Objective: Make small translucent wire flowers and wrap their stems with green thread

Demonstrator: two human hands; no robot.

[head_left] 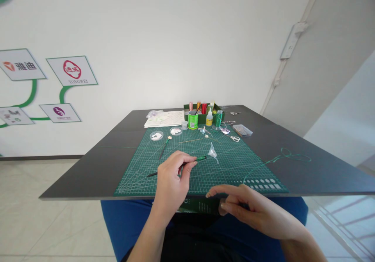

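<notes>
Stick [201, 158], dark with a green stretch near one end, sits in our left hand [175, 172], pinched between thumb and fingertips that are closed on it. We see its long axis run slantwise over the cutting mat [134, 182]: the dark end points left and slightly back toward us, while the green end juts past the thumb, aimed right and a little away. Whether the dark end touches the mat we cannot tell. The relation that counts, we judge, is between the green end and our right hand [249, 203]: the green end lies leftward and farther out, well apart from it, so our left hand is the nearer one. Our right hand is lower, by the near edge of the table [96, 168], its index finger reaching forward apart from the thumb, the other fingers curled in. Green thread [274, 160] runs from the right side of the table toward that hand, but we cannot tell whether the curled fingers hold it.
</notes>
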